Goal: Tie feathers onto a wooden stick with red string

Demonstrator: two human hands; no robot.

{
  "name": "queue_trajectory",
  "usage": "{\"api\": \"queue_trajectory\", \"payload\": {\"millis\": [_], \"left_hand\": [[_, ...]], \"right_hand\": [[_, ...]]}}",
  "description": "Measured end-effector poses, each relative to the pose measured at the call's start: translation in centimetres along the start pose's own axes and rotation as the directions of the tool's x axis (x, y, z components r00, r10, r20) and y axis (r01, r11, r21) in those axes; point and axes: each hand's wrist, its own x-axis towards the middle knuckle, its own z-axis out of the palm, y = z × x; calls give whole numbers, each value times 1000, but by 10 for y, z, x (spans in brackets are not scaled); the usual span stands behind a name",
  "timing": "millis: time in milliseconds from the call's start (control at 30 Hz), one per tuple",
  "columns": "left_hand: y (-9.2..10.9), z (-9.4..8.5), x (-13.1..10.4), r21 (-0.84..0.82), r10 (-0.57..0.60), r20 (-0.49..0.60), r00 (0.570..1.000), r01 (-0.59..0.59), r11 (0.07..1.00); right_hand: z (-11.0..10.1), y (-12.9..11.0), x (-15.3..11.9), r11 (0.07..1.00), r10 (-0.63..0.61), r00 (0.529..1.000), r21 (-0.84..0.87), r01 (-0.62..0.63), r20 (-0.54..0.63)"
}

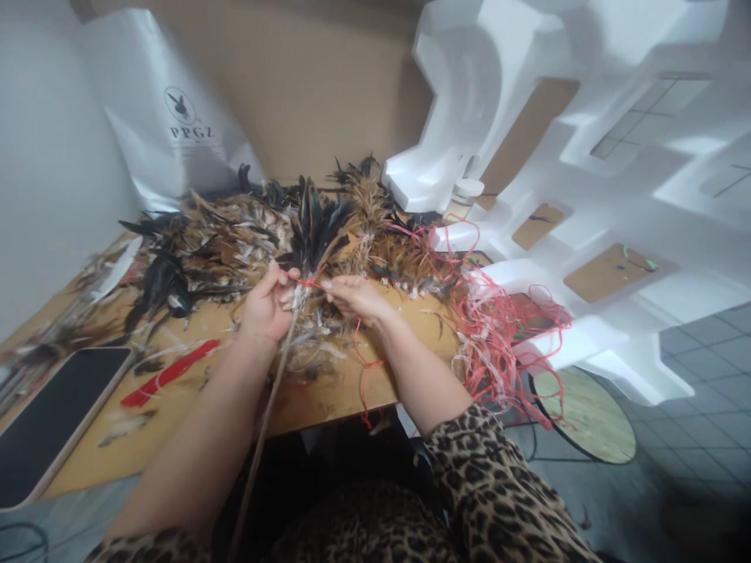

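Observation:
Between my hands is a bundle of dark feathers (315,231), bound with red string (308,281) at its base. A long thin stick (267,418) runs from the binding down towards my lap. My left hand (268,303) is closed in a pinch at the left of the binding, on the string. On the other side, my right hand (357,299) pinches the string between thumb and fingers. A loose length of red string (362,363) hangs below my right hand. Pale feather quills show just under the binding.
Piles of brown feathers (220,242) cover the table (320,403). A phone (59,422) and a red strip (170,374) lie at left. Tangled red string (498,336) hangs over white foam packing (634,203) at right, near a lidded jar (463,199). A white bag (176,109) stands behind.

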Motion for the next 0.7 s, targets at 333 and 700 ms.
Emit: {"api": "queue_trajectory", "payload": {"millis": [333,700], "left_hand": [[-15,2,-1,127,-39,92,995,28,992],[-15,2,-3,228,52,-44,998,-41,973]], "right_hand": [[12,3,2,916,-188,982,361,176,-2],[10,7,10,951,-116,976,261,162,-183]]}}
